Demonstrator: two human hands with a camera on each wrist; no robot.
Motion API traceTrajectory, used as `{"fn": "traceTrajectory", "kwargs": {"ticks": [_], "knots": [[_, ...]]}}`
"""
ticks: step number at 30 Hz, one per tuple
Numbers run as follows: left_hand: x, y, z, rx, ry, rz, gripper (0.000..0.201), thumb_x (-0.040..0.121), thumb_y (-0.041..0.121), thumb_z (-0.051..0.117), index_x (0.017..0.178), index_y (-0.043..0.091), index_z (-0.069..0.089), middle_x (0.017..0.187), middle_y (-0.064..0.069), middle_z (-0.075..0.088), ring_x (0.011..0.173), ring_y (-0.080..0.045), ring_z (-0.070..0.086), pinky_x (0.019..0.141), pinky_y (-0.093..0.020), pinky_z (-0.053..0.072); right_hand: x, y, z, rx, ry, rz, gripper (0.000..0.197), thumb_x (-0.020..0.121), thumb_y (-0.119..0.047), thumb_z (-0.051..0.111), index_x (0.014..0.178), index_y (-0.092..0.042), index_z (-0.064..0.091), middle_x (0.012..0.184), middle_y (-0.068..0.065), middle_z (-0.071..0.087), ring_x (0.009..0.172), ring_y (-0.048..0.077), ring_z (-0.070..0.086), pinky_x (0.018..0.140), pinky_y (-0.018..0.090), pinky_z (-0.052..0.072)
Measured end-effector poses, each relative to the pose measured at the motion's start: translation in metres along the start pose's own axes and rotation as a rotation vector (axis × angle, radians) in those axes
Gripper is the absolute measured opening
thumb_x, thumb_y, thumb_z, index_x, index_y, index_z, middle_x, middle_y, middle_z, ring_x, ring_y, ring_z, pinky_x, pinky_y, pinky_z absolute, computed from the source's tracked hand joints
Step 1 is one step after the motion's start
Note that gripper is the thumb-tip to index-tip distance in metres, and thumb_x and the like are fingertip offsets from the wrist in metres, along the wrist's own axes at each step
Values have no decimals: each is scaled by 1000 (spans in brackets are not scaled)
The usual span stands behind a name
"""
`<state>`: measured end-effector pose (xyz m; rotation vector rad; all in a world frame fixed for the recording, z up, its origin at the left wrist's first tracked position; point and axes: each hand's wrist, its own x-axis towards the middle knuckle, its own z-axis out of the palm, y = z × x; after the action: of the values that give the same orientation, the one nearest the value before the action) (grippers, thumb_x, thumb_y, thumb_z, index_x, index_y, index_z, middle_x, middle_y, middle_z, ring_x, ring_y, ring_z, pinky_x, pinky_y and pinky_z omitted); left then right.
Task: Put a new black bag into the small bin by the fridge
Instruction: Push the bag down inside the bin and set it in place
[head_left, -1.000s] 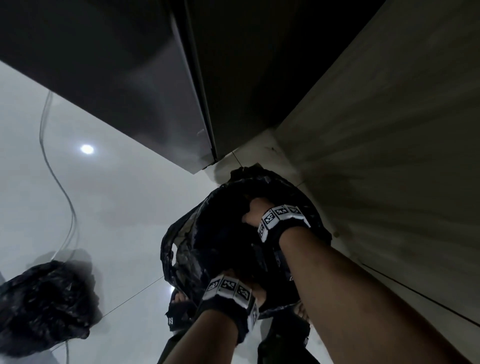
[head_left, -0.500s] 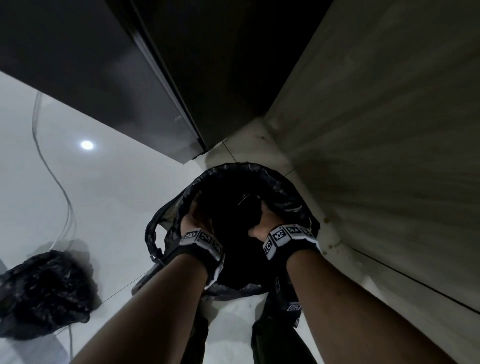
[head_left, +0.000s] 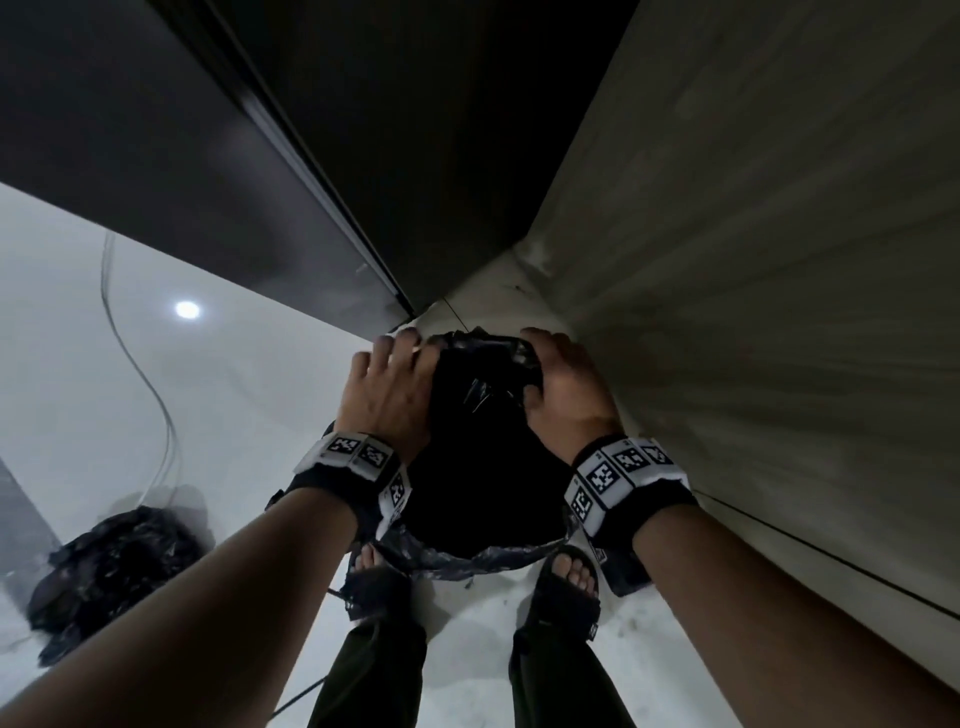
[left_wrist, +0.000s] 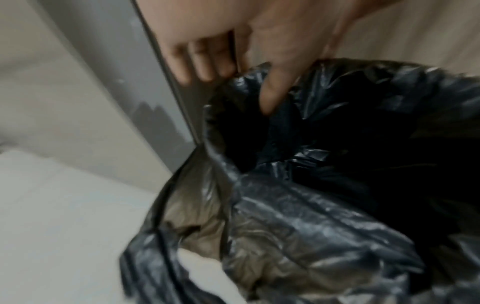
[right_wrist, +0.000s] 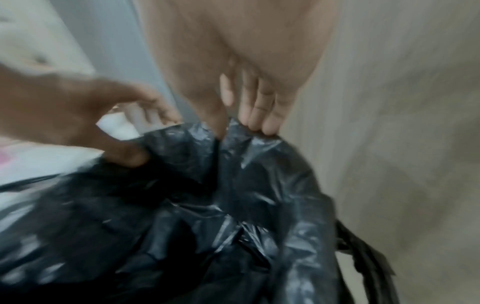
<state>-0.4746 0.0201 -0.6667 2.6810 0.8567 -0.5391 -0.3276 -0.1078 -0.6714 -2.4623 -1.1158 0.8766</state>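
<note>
A new black bag (head_left: 483, 467) lines the small bin, whose body is hidden under the plastic. It stands in the corner between the fridge (head_left: 208, 156) and a pale wall (head_left: 779, 260). Both hands are at the bag's far edge. My left hand (head_left: 410, 353) grips the rim, with the thumb (left_wrist: 272, 92) inside the opening and the fingers (left_wrist: 205, 61) outside. My right hand (head_left: 530, 358) pinches a fold of the bag's rim (right_wrist: 233, 131) between thumb and fingers, close to the wall. The bag's near edge (head_left: 467, 558) hangs loose over the bin's front.
A full, crumpled black bag (head_left: 114, 566) lies on the white floor at the left, beside a thin cable (head_left: 150, 389). My feet in dark sandals (head_left: 566, 582) stand right behind the bin. The fridge and the wall close in the far side.
Both hands have come up out of the bag's inside and moved to its far rim, which they now hold. The view has tilted closer over the bin.
</note>
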Motion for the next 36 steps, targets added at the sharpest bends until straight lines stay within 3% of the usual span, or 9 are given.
{"fn": "traceTrajectory", "kwargs": {"ticks": [2, 5, 9, 14, 19, 21, 24, 28, 36], "knots": [[1, -6, 4, -155, -97, -121, 56, 87, 24, 50, 140, 17, 31, 130, -14, 46, 112, -39, 52, 84, -47, 47, 0, 9, 3, 16, -123, 81, 68, 84, -8, 54, 146, -19, 28, 136, 13, 48, 123, 33, 47, 97, 43, 47], [2, -14, 15, -245, -165, -164, 52, 89, 20, 49, 138, 20, 30, 121, -14, 55, 102, -43, 60, 81, -48, 48, 4, 31, 15, 13, -253, 201, 59, 91, -10, 47, 145, -19, 26, 120, 22, 60, 106, 39, 59, 77, 40, 49], [5, -23, 21, -299, -214, -169, 65, 89, 19, 48, 147, 25, 20, 132, -13, 54, 112, -42, 58, 91, -47, 47, 10, 45, 12, 181, -350, 385, 51, 97, -28, 40, 145, -28, 25, 138, 16, 52, 117, 36, 55, 87, 39, 47], [-17, -41, 17, -391, -5, -237, 61, 89, 28, 53, 145, 17, 30, 138, -14, 46, 125, -36, 45, 97, -46, 42, -17, 48, 1, 238, -149, 363, 64, 90, -34, 56, 147, -26, 26, 148, 9, 41, 132, 30, 43, 106, 42, 41], [-56, -45, 23, -490, 21, -306, 66, 81, 29, 64, 141, 20, 38, 128, -13, 48, 117, -36, 52, 91, -45, 48, -49, 55, -4, 322, -86, 348, 53, 90, -24, 60, 140, -26, 41, 141, 7, 49, 125, 25, 52, 99, 34, 45], [-70, -47, 26, -527, -94, -310, 89, 74, 44, 71, 147, 25, 24, 130, -9, 44, 121, -32, 49, 93, -44, 48, -59, 56, -6, 379, -162, 326, 70, 86, -26, 67, 144, -38, 31, 142, 1, 45, 125, 22, 50, 98, 33, 45], [-82, -48, 29, -523, -275, -282, 122, 59, 55, 79, 150, 35, 0, 132, -4, 40, 123, -28, 45, 93, -41, 47, -65, 56, -1, 370, -244, 244, 90, 80, -30, 72, 135, -67, 13, 149, -5, 39, 133, 19, 45, 106, 43, 43], [-89, -47, 34, -494, -318, -280, 114, 66, 37, 75, 147, 43, -5, 135, -6, 48, 118, -34, 54, 92, -39, 48, -67, 63, 11, 339, -190, 211, 86, 88, -13, 61, 135, -67, 13, 148, -5, 41, 133, 19, 44, 107, 45, 44], [-83, -30, 29, -629, -177, -322, 99, 74, 4, 65, 150, 34, 10, 141, -13, 50, 118, -37, 56, 97, -40, 48, -69, 63, 20, 383, -119, 270, 93, 81, 5, 48, 137, -62, 18, 142, 0, 46, 129, 22, 48, 107, 46, 44]]}}
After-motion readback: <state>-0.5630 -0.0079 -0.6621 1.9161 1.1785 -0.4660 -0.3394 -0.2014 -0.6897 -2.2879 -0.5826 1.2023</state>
